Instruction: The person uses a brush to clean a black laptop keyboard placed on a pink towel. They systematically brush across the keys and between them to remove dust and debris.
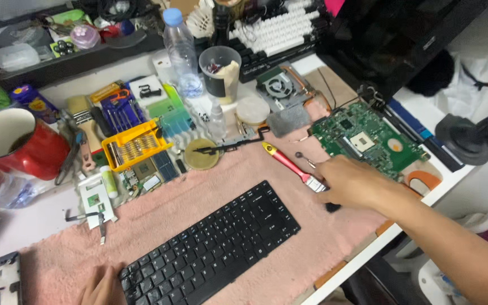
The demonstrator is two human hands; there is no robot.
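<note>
While you lean over the worktop (40, 217), note that a pink towel (289, 260) covers most of its near half and carries the work. Largest on the towel is the black laptop keyboard (213, 245), lying flat and diagonal, its lower left corner touching your left hand (100, 287). That hand rests at the keyboard's corner with fingers bent against the edge; whether it grips the keyboard cannot be told from this view.

To the right, the green circuit board (365, 138) lies flat, partly on the towel near the worktop's right edge, just beyond your right hand (354, 183). Left of the towel stands a red mug (21, 147), and behind the work stand a clear plastic bottle with a blue cap (181, 53) and a clear cup (220, 70) holding small items. A yellow screwdriver-bit case (135, 146) lies open between the mug and the keyboard.

Smallest of the working items is the red-handled brush (292, 165), lying diagonally on the towel between the keyboard and the circuit board. Your right hand lies palm down over the brush's bristle end, its fingers loosely curled; the bristles are hidden beneath it, so you cannot confirm whether the brush is grasped or only touched.
</note>
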